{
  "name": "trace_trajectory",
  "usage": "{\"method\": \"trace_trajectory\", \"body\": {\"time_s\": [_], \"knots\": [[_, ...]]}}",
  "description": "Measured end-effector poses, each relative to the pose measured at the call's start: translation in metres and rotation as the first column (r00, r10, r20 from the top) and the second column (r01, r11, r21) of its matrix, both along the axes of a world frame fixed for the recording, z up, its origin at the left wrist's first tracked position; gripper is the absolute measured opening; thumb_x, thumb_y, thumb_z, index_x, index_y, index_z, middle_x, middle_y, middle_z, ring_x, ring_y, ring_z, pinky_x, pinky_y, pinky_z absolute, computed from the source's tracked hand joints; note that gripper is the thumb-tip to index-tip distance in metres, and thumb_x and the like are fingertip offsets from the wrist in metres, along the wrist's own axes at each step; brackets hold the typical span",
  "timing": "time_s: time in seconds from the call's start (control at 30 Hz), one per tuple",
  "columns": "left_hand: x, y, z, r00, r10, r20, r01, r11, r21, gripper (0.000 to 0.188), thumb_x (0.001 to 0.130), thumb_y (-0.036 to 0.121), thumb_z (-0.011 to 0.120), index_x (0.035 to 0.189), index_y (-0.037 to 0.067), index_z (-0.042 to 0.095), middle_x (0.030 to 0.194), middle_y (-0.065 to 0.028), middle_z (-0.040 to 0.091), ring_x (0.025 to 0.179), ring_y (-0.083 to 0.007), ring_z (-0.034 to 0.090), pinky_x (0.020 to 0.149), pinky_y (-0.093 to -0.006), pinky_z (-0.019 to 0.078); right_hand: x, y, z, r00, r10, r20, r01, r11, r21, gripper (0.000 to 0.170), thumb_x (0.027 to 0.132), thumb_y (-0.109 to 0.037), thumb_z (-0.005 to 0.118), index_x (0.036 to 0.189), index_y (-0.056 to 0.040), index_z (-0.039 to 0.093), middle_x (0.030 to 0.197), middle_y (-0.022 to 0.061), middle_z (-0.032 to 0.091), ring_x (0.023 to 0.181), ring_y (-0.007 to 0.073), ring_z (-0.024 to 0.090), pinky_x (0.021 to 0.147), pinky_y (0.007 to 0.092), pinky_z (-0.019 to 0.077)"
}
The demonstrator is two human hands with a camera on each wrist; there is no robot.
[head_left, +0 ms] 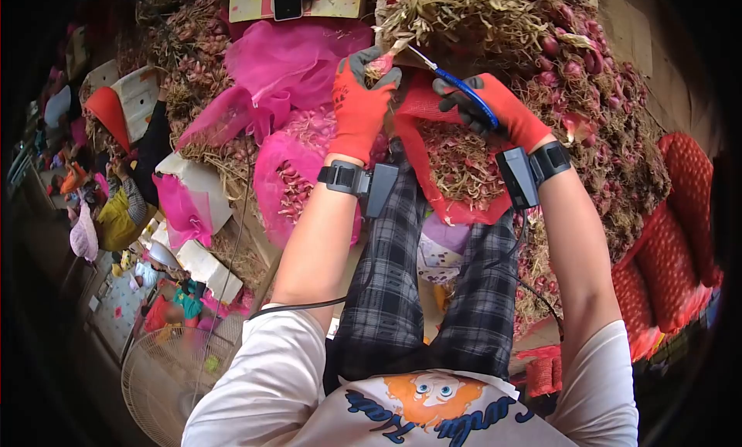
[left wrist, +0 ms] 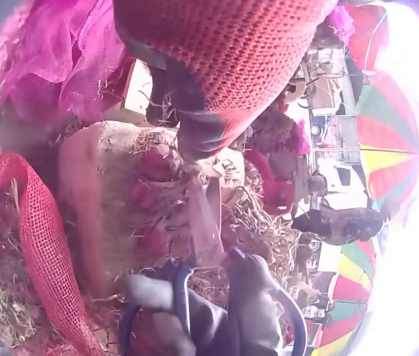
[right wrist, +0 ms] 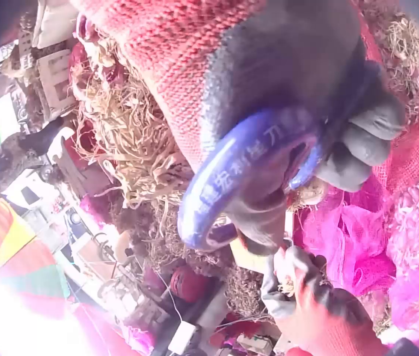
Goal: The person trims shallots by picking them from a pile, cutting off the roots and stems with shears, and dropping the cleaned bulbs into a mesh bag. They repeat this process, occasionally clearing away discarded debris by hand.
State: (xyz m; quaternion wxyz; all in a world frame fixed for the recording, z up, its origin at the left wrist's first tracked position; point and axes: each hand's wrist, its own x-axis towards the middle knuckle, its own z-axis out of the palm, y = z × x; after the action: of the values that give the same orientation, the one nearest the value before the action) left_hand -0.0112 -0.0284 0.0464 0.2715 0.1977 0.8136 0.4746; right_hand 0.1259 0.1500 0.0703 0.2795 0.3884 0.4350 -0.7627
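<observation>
My left hand (head_left: 360, 107), in a red glove with grey fingers, pinches a shallot (head_left: 380, 64) by its bulb, the dry stalk pointing up and right. In a matching glove, my right hand (head_left: 506, 111) grips blue-handled scissors (head_left: 481, 101), fingers through the loops. The blades (left wrist: 203, 222) reach toward the stalk, close to the left fingertips in the left wrist view. Below the hands, a red mesh bag (head_left: 413, 126) lies open between the knees, with shallots and dry trimmings (head_left: 464, 165) inside. From the right wrist, the blue handle (right wrist: 220, 174) shows large.
Dried shallot bunches (head_left: 572, 68) pile up ahead and to the right. Pink mesh (head_left: 286, 61) and a pink bag of shallots (head_left: 297, 188) lie on the left. Filled red sacks (head_left: 657, 254) stand at right, a fan (head_left: 174, 377) at lower left. Other people sit farther left.
</observation>
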Motion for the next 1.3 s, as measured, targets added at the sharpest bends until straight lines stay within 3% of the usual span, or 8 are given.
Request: {"method": "trace_trajectory", "body": {"time_s": [0.2, 0.33, 0.5, 0.77, 1.0, 1.07, 1.17, 1.3], "knots": [[0.015, -0.001, 0.026, 0.830, 0.169, 0.531, -0.323, 0.923, 0.211, 0.040, 0.066, -0.003, 0.072, 0.101, -0.002, 0.054, 0.096, -0.0086, 0.058, 0.087, -0.0134, 0.055, 0.075, -0.0257, 0.0471, 0.018, -0.011, 0.012, 0.996, -0.039, 0.083, 0.037, 0.999, 0.030, 0.042, 0.079, -0.043, 0.068, 0.078, -0.0013, 0.065, 0.050, -0.0006, 0.049, 0.038, 0.0076, 0.047, 0.036, 0.0217, 0.0368], [0.053, -0.007, 0.070, 0.952, 0.050, 0.302, -0.039, 0.998, -0.043, 0.039, 0.068, 0.000, 0.071, 0.103, -0.001, 0.053, 0.104, -0.0106, 0.056, 0.092, -0.0193, 0.057, 0.079, -0.0304, 0.0476, 0.060, -0.041, 0.040, 0.936, -0.342, 0.084, 0.351, 0.925, -0.144, 0.041, 0.084, -0.039, 0.062, 0.097, -0.0005, 0.062, 0.062, 0.0026, 0.058, 0.043, 0.0081, 0.053, 0.039, 0.0204, 0.0425], [0.122, -0.027, 0.127, 0.899, -0.391, 0.199, 0.418, 0.901, -0.117, 0.048, 0.071, 0.001, 0.071, 0.115, 0.003, 0.052, 0.109, -0.0069, 0.053, 0.102, -0.0155, 0.053, 0.086, -0.0298, 0.0446, 0.105, -0.094, 0.048, 0.722, -0.664, 0.197, 0.683, 0.636, -0.360, 0.027, 0.088, -0.027, 0.060, 0.104, -0.0049, 0.057, 0.069, 0.0020, 0.059, 0.047, 0.0084, 0.053, 0.040, 0.0212, 0.0420], [0.186, -0.029, 0.165, 0.832, -0.228, 0.506, 0.216, 0.973, 0.082, 0.053, 0.072, -0.008, 0.063, 0.122, 0.001, 0.048, 0.124, -0.0100, 0.049, 0.118, -0.0188, 0.046, 0.100, -0.0322, 0.0367, 0.183, -0.127, 0.084, 0.432, -0.833, 0.347, 0.792, 0.166, -0.588, 0.020, 0.088, -0.015, 0.053, 0.107, -0.0073, 0.054, 0.076, 0.0004, 0.057, 0.061, 0.0088, 0.056, 0.053, 0.0189, 0.0438], [0.216, -0.015, 0.207, 0.792, -0.357, 0.495, 0.334, 0.932, 0.137, 0.040, 0.078, 0.002, 0.058, 0.117, 0.002, 0.053, 0.122, -0.0095, 0.052, 0.114, -0.0205, 0.048, 0.097, -0.0334, 0.0383, 0.224, -0.112, 0.116, 0.750, -0.461, -0.474, 0.532, 0.847, 0.019, 0.030, 0.085, -0.009, 0.056, 0.113, -0.0005, 0.052, 0.108, 0.0076, 0.056, 0.098, 0.0159, 0.056, 0.085, 0.0315, 0.0468], [0.220, -0.014, 0.213, 0.731, -0.272, 0.626, 0.241, 0.961, 0.136, 0.034, 0.084, 0.008, 0.055, 0.117, 0.002, 0.053, 0.119, -0.0085, 0.055, 0.111, -0.0197, 0.051, 0.095, -0.0323, 0.0397, 0.234, -0.107, 0.126, 0.731, -0.353, -0.584, 0.572, 0.785, 0.240, 0.031, 0.083, -0.008, 0.059, 0.113, 0.0014, 0.053, 0.105, 0.0081, 0.058, 0.098, 0.0182, 0.057, 0.086, 0.0312, 0.0467], [0.227, -0.019, 0.219, 0.603, -0.079, 0.794, 0.100, 0.995, 0.023, 0.030, 0.091, 0.011, 0.048, 0.118, -0.001, 0.053, 0.115, -0.0070, 0.057, 0.105, -0.0146, 0.053, 0.092, -0.0285, 0.0410, 0.238, -0.088, 0.146, 0.611, -0.790, -0.054, 0.757, 0.603, -0.250, 0.030, 0.083, -0.008, 0.060, 0.111, 0.0016, 0.056, 0.094, 0.0077, 0.060, 0.084, 0.0152, 0.061, 0.074, 0.0274, 0.0491], [0.243, -0.039, 0.212, 0.395, 0.032, 0.918, -0.038, 0.999, -0.018, 0.030, 0.094, 0.014, 0.044, 0.118, -0.002, 0.053, 0.112, -0.0067, 0.058, 0.101, -0.0119, 0.054, 0.090, -0.0258, 0.0421, 0.239, -0.068, 0.166, 0.765, -0.612, -0.202, 0.592, 0.791, -0.152, 0.027, 0.081, -0.009, 0.062, 0.105, 0.0036, 0.058, 0.081, 0.0049, 0.060, 0.063, 0.0097, 0.056, 0.055, 0.0228, 0.0452]]}}
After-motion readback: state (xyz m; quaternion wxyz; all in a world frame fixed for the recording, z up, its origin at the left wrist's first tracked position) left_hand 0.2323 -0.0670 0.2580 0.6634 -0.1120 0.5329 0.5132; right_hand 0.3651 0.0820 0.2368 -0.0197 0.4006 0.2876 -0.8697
